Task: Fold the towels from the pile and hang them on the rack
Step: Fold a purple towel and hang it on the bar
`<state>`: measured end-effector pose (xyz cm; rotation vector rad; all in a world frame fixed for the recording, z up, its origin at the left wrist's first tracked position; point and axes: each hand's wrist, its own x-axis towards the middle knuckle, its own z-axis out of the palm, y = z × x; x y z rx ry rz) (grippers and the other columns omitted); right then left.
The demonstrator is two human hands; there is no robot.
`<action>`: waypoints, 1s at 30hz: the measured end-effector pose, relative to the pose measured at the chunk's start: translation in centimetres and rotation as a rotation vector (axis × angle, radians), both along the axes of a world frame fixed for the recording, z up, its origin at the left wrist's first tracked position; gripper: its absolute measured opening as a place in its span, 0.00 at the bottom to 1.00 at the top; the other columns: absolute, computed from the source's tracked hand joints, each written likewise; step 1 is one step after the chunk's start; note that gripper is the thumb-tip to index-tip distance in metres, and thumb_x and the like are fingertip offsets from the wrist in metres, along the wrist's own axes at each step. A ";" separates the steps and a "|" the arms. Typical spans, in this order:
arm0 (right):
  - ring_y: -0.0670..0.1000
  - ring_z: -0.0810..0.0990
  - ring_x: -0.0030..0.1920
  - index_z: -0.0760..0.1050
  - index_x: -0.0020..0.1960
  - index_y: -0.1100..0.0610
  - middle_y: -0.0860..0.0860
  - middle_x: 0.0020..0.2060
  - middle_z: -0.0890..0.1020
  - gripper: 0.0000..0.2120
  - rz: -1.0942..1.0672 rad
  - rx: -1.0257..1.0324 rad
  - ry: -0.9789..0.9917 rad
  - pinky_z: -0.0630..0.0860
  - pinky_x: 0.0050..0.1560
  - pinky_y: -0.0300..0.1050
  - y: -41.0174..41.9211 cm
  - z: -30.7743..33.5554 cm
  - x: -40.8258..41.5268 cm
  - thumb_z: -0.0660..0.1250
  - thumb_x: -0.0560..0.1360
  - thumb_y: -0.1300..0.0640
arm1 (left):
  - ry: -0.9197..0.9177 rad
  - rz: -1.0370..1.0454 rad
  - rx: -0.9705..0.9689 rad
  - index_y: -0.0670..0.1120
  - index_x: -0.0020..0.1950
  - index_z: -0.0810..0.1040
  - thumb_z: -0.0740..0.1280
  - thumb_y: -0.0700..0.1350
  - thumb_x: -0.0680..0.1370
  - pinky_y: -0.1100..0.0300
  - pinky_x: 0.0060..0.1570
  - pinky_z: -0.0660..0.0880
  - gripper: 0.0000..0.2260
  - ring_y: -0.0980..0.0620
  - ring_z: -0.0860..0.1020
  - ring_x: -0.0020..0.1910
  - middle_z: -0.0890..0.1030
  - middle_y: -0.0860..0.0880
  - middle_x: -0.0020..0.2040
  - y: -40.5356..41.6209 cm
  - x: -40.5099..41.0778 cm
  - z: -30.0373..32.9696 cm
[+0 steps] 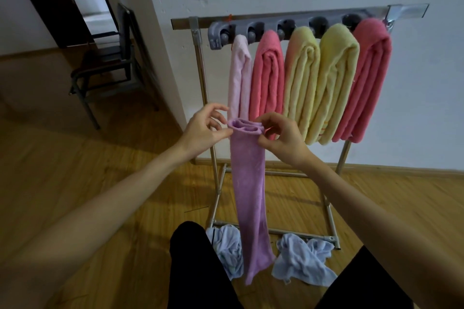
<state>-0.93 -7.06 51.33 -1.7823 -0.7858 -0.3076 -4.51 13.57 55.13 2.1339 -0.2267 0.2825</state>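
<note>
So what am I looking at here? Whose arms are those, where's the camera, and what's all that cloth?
There is no machine here: a person wears one camera on the head, looking forward and down, so the two bare arms are their own. The left hand and right hand pinch the top of a purple towel, folded into a long strip that hangs down to the wooden floor. Behind it stands a metal rack against the wall, with five folded towels already hanging: a pale pink one, two deeper pink, and two yellow. On the floor by the rack's foot lie crumpled light blue towels, not yet folded. A dark chair stands to the left.
</note>
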 end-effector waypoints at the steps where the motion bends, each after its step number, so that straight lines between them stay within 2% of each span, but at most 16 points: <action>1: 0.42 0.78 0.37 0.77 0.49 0.58 0.47 0.39 0.80 0.12 -0.004 0.018 0.010 0.75 0.39 0.34 0.0 0.1 0.1 0.66 0.66 0.67 | 0.013 -0.016 0.018 0.46 0.63 0.72 0.74 0.40 0.71 0.63 0.42 0.77 0.22 0.52 0.78 0.46 0.77 0.47 0.52 0.3 0.1 -0.2; 3: 0.42 0.78 0.37 0.77 0.48 0.57 0.46 0.38 0.80 0.12 -0.012 0.044 0.023 0.74 0.39 0.34 0.1 0.4 0.2 0.65 0.67 0.67 | 0.076 -0.078 0.030 0.46 0.65 0.72 0.75 0.41 0.70 0.62 0.46 0.78 0.24 0.53 0.78 0.52 0.76 0.49 0.56 0.7 0.3 -0.5; 5: 0.41 0.78 0.37 0.78 0.48 0.57 0.46 0.38 0.81 0.12 -0.010 0.051 0.034 0.74 0.39 0.34 0.0 0.8 0.3 0.65 0.67 0.67 | 0.112 -0.122 0.007 0.46 0.63 0.75 0.75 0.41 0.70 0.62 0.49 0.78 0.22 0.55 0.79 0.54 0.79 0.51 0.56 0.7 0.4 -0.7; 10: 0.42 0.79 0.37 0.79 0.51 0.58 0.46 0.40 0.82 0.14 -0.021 -0.016 0.036 0.77 0.38 0.40 -0.6 1.2 0.6 0.63 0.68 0.65 | 0.028 -0.133 -0.040 0.44 0.53 0.80 0.72 0.38 0.73 0.69 0.45 0.76 0.10 0.62 0.81 0.45 0.82 0.52 0.46 -0.4 0.6 -0.7; 13: 0.42 0.78 0.40 0.78 0.52 0.59 0.46 0.41 0.81 0.16 -0.019 -0.087 0.018 0.76 0.40 0.39 -1.0 1.5 0.6 0.61 0.66 0.64 | -0.062 -0.101 -0.060 0.40 0.50 0.81 0.72 0.39 0.73 0.66 0.43 0.78 0.07 0.55 0.81 0.43 0.83 0.46 0.44 -1.5 0.9 -0.9; 15: 0.43 0.77 0.40 0.77 0.52 0.60 0.47 0.40 0.80 0.16 0.003 -0.115 0.018 0.75 0.40 0.41 -1.4 1.8 0.4 0.62 0.65 0.64 | -0.103 -0.080 -0.043 0.40 0.49 0.81 0.72 0.40 0.73 0.63 0.43 0.78 0.06 0.51 0.81 0.43 0.83 0.44 0.44 -2.1 1.1 -0.9; 20: 0.45 0.74 0.37 0.78 0.49 0.61 0.52 0.37 0.79 0.09 0.034 -0.165 0.006 0.72 0.37 0.45 -2.2 2.0 0.5 0.70 0.70 0.59 | -0.148 -0.097 -0.018 0.41 0.50 0.82 0.72 0.40 0.73 0.62 0.45 0.79 0.06 0.51 0.82 0.44 0.83 0.46 0.44 -3.1 1.4 -0.7; 24: 0.43 0.69 0.34 0.78 0.46 0.59 0.49 0.33 0.75 0.02 0.027 -0.176 -0.020 0.67 0.35 0.40 -2.7 2.5 1.0 0.69 0.74 0.61 | -0.126 -0.114 -0.081 0.41 0.52 0.81 0.72 0.39 0.73 0.64 0.48 0.79 0.08 0.54 0.82 0.46 0.83 0.49 0.45 -3.3 0.8 -0.6; 27: 0.42 0.70 0.35 0.78 0.46 0.58 0.47 0.34 0.76 0.01 0.022 -0.185 -0.030 0.68 0.36 0.39 -2.3 2.8 1.2 0.69 0.74 0.61 | -0.039 -0.137 -0.183 0.42 0.53 0.80 0.75 0.37 0.69 0.63 0.49 0.79 0.14 0.53 0.82 0.47 0.83 0.46 0.48 -2.6 -0.2 -1.8; 30: 0.45 0.72 0.36 0.79 0.47 0.61 0.54 0.35 0.78 0.03 0.045 -0.182 -0.022 0.69 0.36 0.41 -1.7 3.0 1.0 0.68 0.75 0.63 | 0.123 -0.114 -0.172 0.44 0.52 0.79 0.78 0.36 0.65 0.65 0.45 0.78 0.18 0.58 0.81 0.43 0.82 0.50 0.46 -1.5 -0.9 -5.1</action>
